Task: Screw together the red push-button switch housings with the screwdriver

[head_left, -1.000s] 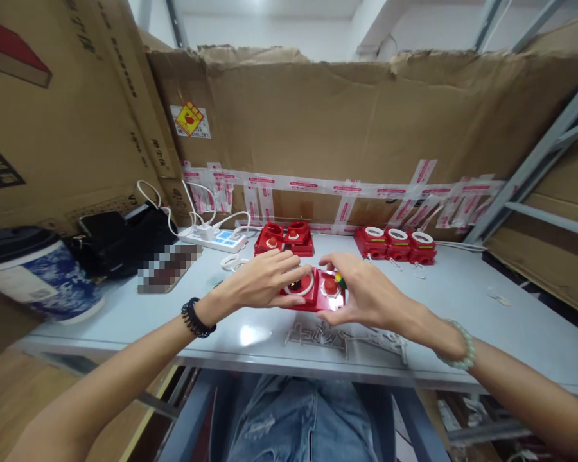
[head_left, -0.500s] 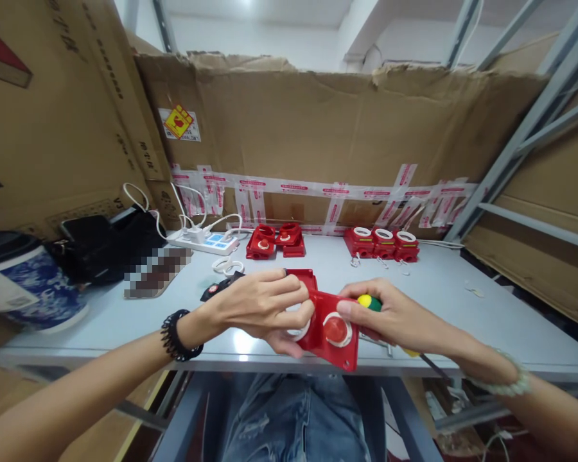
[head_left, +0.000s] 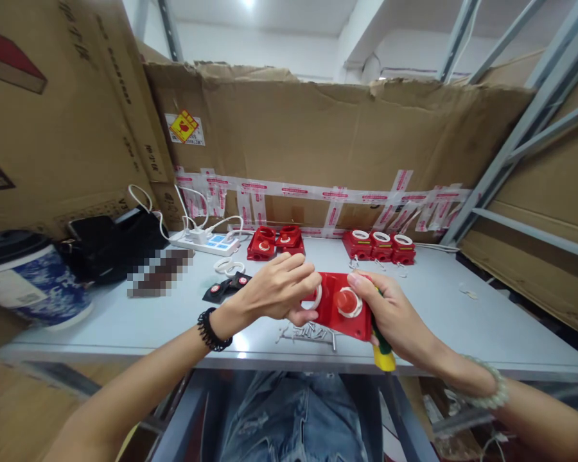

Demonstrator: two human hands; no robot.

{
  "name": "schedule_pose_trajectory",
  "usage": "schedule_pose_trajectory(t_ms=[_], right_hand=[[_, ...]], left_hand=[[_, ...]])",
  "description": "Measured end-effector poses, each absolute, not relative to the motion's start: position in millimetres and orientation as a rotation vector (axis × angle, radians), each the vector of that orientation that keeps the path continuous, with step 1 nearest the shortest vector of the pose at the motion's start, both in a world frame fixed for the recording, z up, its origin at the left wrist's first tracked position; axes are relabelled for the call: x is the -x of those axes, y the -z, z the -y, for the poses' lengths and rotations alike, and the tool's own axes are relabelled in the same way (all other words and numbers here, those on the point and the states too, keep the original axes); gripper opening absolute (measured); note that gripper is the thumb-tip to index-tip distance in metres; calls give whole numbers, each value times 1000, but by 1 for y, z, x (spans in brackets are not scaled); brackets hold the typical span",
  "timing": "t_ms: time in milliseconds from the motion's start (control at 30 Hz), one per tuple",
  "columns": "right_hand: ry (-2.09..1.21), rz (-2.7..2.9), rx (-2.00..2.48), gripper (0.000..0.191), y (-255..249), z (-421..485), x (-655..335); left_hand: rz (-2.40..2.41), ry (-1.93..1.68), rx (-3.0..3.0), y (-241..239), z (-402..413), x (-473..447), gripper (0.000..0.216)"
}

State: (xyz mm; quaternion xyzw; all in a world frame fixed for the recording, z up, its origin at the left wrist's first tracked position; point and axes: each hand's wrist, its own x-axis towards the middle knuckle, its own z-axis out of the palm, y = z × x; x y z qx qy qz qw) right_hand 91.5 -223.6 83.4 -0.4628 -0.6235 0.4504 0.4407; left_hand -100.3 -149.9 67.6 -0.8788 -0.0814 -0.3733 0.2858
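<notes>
An opened red plastic housing [head_left: 331,317] is held above the front of the table, its inner side facing me. On its right half an orange-red dome [head_left: 347,300] sits inside a white ring. My left hand [head_left: 286,285] curls its fingers over the left half, touching a second white ring [head_left: 316,296] there. With the thumb on the top edge, my right hand [head_left: 397,314] grips the right side. That same hand also keeps a screwdriver [head_left: 384,357] with a yellow and green handle in its palm, shaft pointing down. Loose screws [head_left: 311,330] lie beneath the housing.
Two similar red housings [head_left: 262,247] stand open at the back, and three closed ones [head_left: 381,247] sit to their right. Black pieces [head_left: 226,287], white rings [head_left: 228,266] and a power strip [head_left: 205,242] are left. A patterned tub [head_left: 43,282] stands far left; cardboard [head_left: 318,135] walls the back.
Both hands have raised the red housing slightly and turned it more level. The screwdriver has swung so its handle end points down below my right hand. The screws beneath show more.
</notes>
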Motion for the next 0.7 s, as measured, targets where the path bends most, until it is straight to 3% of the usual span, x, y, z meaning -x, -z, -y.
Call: schedule_pose_trajectory(t_ms=[133, 400, 600, 700], right_hand=[[-955, 1589, 1132, 39, -89, 213, -87], [-322, 1852, 1062, 33, -107, 208, -74], [572, 2154, 822, 24, -95, 203, -66], [976, 2299, 676, 24, -87, 197, -72]], left_hand=[[310, 1111, 2378, -66, 139, 98, 38], [550, 1622, 2339, -50, 121, 89, 35], [1114, 2509, 2262, -56, 138, 66, 43], [1491, 2827, 2561, -62, 140, 71, 47]])
